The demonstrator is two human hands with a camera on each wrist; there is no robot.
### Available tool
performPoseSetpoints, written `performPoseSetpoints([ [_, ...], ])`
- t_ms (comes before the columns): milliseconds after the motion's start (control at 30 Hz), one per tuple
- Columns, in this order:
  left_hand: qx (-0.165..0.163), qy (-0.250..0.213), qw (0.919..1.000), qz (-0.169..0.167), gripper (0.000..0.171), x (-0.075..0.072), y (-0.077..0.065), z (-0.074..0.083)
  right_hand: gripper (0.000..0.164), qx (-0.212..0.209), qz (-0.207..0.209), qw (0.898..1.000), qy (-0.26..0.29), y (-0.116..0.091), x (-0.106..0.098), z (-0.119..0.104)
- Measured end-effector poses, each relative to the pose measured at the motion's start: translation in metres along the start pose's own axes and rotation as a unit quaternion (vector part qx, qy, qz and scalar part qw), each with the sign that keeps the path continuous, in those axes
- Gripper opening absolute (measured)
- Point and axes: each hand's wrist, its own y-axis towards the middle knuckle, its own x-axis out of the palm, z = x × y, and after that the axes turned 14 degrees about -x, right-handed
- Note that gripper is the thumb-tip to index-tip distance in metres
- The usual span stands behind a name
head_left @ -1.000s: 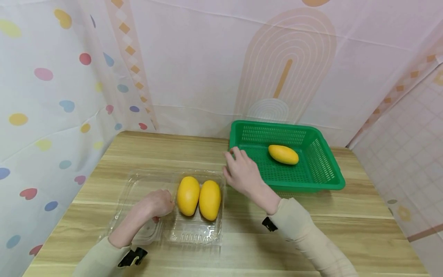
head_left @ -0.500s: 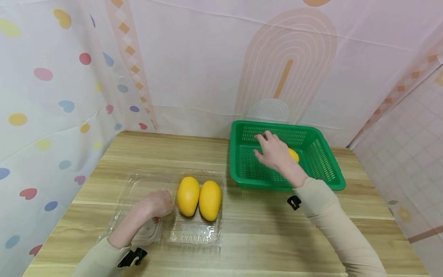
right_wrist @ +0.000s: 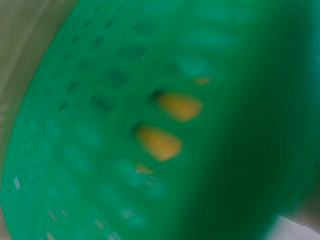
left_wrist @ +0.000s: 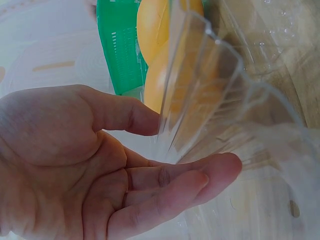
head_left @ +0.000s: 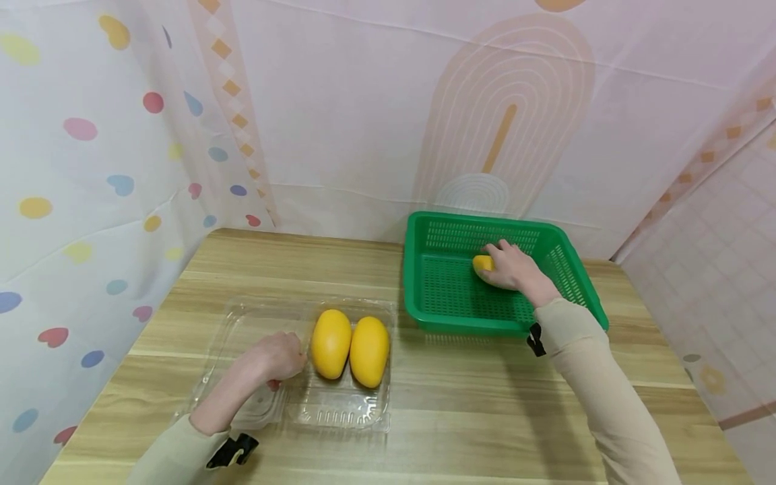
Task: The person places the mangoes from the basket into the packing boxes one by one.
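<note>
Head view: a wooden desk point(head_left: 461, 417) w/ pastel curtains behind. At right rear sits a green basket point(head_left: 442, 296). The right hand point(head_left: 512, 268) is inside it, fingers curled over a yellow mango point(head_left: 481, 262), which lies on the basket floor toward the back; only its left tip shows past the hand. The wrist view there is blurred, just green mesh w/ orange showing through the holes.

At front left lies a clear tray point(head_left: 339, 412), lid open to the left. Two mangoes point(head_left: 350, 345) lie in it side by side, touching. The left hand point(head_left: 275, 356) is just left of them, thumb and fingers pinching the tray's clear wall point(left_wrist: 200, 85), as the wrist view shows.

Handling, as a judgement: the mango looks smooth, firm and fairly heavy for one hand, prob. a bit slippery and easy to bruise. Best taken round its thick middle w/ fingers wrapped across, not by the tapered ends. The tray looks thin and flexy, so it likely needs steadying.
</note>
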Motion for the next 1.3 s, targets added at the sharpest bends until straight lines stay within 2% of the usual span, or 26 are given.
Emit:
performPoseSetpoints([
  [267, -0.009, -0.008, 0.9999, -0.003, 0.028, -0.001, 0.0, 0.001, 0.058, 0.025, -0.031, 0.999, -0.003, -0.001, 0.016, 0.018],
  [533, -0.01, -0.003, 0.9999, -0.006, 0.023, 0.0, -0.001, 0.002, 0.07, 0.039, -0.038, 0.998, 0.03, 0.0, 0.032, 0.029],
  [800, -0.009, 0.004, 0.9999, -0.006, 0.027, 0.001, 0.0, 0.001, 0.069, 0.035, -0.027, 0.998, 0.045, 0.003, 0.039, 0.033],
  [1067, -0.008, 0.004, 0.9999, -0.008, 0.029, 0.0, 0.0, 0.0, 0.074, 0.018, -0.075, 0.995, 0.069, 0.001, 0.038, 0.03],
  [1300, -0.009, -0.004, 0.9999, -0.008, 0.03, 0.001, -0.001, 0.0, 0.076, 0.008, -0.085, 0.994, 0.064, 0.001, 0.039, 0.029],
])
